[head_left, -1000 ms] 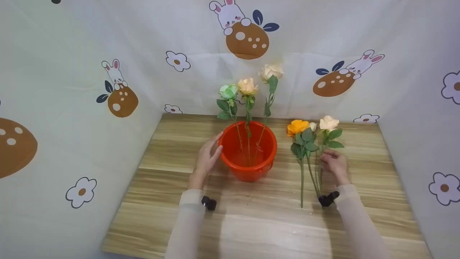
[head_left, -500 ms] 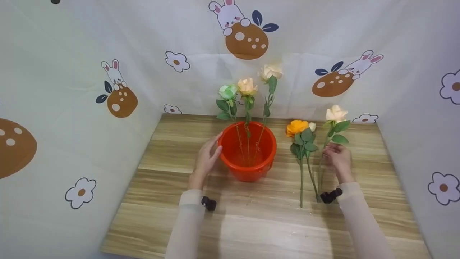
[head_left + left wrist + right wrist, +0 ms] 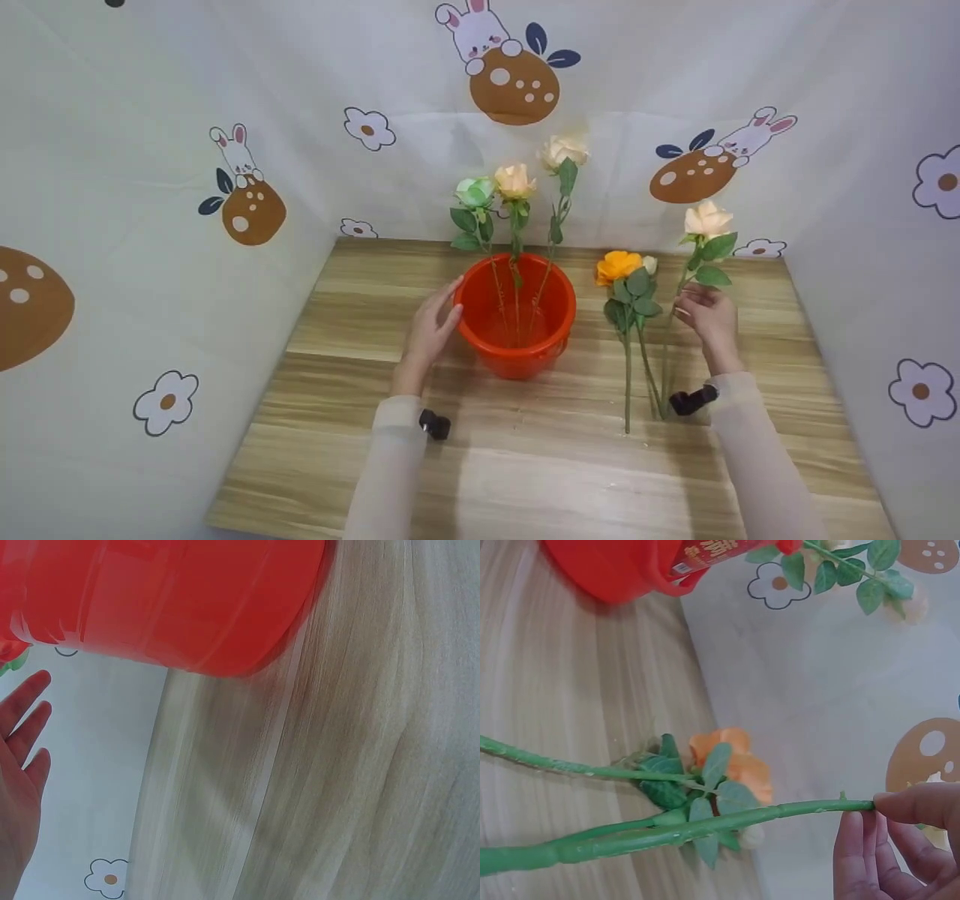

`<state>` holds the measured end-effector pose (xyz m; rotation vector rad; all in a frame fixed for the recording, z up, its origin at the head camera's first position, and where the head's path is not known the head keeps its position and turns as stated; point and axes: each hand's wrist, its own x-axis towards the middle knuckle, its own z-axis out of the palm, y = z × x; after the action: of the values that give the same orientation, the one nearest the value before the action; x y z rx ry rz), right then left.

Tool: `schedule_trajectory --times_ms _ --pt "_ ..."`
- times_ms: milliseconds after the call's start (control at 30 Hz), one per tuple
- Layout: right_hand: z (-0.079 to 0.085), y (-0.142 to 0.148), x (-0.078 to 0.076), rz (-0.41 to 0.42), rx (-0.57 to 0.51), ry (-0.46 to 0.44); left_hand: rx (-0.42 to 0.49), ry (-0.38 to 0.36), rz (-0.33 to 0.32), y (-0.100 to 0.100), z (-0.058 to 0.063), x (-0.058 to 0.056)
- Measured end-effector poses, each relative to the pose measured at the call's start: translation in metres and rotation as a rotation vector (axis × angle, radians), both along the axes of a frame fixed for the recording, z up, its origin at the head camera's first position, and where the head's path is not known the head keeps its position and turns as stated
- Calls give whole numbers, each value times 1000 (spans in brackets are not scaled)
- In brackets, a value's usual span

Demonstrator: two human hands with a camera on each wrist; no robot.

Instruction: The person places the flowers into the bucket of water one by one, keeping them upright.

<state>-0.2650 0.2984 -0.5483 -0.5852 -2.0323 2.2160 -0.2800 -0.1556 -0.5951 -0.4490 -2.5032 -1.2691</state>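
My right hand (image 3: 709,319) pinches the green stem (image 3: 765,816) of a pale peach rose (image 3: 706,220) between thumb and fingers, its bloom raised near the back wall. Just left of it, an orange rose (image 3: 619,267) and a cream rose (image 3: 649,265) lie side by side on the table. My left hand (image 3: 433,328) rests with fairly straight fingers against the left rim of a red bucket (image 3: 517,364). Inside the bucket stand a mint green rose (image 3: 475,193), a peach rose (image 3: 514,181) and a cream-peach rose (image 3: 564,151). The left wrist view shows the hand's fingers (image 3: 28,724) spread beside the bucket.
The wood-patterned table (image 3: 352,315) meets a cloth backdrop (image 3: 615,97) printed with rabbits and flowers, which rises at the back and both sides. A printed label (image 3: 712,553) shows on the bucket in the right wrist view.
My right hand has lifted the pale peach rose up and slightly right, away from the orange and cream roses. The left hand and the bucket have stayed in place.
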Motion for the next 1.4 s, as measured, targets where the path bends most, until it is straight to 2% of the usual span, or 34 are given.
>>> schedule_trajectory --times_ms 333,567,833,1400 --pt "17 -6 -4 -3 -8 34 -5 13 -4 -1 0 1" --pt "31 -14 -5 -9 -20 68 -14 -13 6 -1 0 2" --pt "45 -25 -8 10 -28 114 -10 -43 26 -1 0 3" --pt "80 -51 -16 72 -22 180 -7 -26 15 1 0 0"
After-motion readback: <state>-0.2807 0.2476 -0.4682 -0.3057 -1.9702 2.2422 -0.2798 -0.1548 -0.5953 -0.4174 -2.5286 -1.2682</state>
